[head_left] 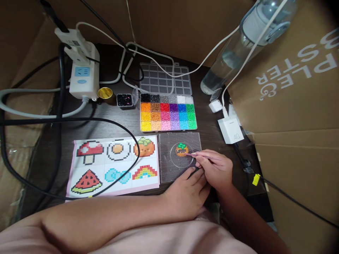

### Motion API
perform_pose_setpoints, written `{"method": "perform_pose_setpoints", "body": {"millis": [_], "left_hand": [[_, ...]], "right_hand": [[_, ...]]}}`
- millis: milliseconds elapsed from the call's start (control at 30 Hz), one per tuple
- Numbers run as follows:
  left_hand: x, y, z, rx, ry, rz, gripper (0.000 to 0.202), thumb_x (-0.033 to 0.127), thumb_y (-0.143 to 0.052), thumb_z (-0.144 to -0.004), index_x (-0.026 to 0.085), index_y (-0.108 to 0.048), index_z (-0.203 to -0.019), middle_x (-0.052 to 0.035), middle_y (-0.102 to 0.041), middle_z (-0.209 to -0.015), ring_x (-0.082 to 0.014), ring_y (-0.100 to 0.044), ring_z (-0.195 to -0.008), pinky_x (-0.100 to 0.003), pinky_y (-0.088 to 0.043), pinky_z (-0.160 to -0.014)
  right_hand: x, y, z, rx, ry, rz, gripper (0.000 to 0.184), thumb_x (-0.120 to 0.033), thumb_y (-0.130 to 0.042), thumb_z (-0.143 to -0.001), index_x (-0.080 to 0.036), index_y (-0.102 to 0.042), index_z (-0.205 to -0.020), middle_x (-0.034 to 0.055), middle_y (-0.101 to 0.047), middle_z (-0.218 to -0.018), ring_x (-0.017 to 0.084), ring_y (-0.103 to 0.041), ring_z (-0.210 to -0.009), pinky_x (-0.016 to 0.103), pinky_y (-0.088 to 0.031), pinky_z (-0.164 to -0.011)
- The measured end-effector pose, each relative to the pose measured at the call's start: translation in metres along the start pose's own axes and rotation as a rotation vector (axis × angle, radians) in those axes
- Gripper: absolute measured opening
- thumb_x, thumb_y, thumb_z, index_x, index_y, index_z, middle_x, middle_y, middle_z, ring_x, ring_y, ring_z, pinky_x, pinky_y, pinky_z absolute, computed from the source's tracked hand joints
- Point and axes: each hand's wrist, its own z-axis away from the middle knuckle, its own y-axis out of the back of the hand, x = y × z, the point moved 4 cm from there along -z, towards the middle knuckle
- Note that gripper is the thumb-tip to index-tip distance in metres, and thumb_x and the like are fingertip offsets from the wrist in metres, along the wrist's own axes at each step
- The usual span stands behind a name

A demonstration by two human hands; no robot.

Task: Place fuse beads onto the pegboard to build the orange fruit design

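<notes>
My right hand (217, 168) pinches a pair of pink tweezers (200, 156), whose tips reach the small orange bead figure with green leaves (179, 152). This figure sits on a clear pegboard (164, 171), inside a round outline, with some dark or grey spots across its middle. Fingers stretched out, my left hand (189, 188) lies over the pegboard's near right corner, beside the right hand. Left of the board is a pattern sheet (102, 167) with a mushroom, egg, persimmon, watermelon, bow and rainbow.
Behind the board stands a compartment box of coloured beads (169, 131), its clear lid (165, 81) folded back. A small box of dark beads (124, 107), a power strip (84, 79), a water bottle (225, 63) and a white charger (231, 131) surround it. A black cable (124, 128) loops above the sheet.
</notes>
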Motion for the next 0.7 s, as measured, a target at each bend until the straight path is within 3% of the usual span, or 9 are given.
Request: {"method": "perform_pose_setpoints", "body": {"millis": [700], "left_hand": [[-0.0004,-0.0015,0.0003,0.002,0.0,0.005,0.054,0.056,-0.059,-0.091,0.014,-0.063,-0.124,-0.0133,-0.056,-0.139,-0.033,-0.041,-0.136,-0.047,-0.021,-0.116]], "right_hand": [[0.0031,-0.0005,-0.0003,-0.011,0.045,-0.075,0.017,-0.011,-0.067,-0.085,-0.023,-0.079,-0.086,-0.0011,-0.071,-0.066,0.01,-0.064,-0.052,0.021,-0.055,-0.054]]}}
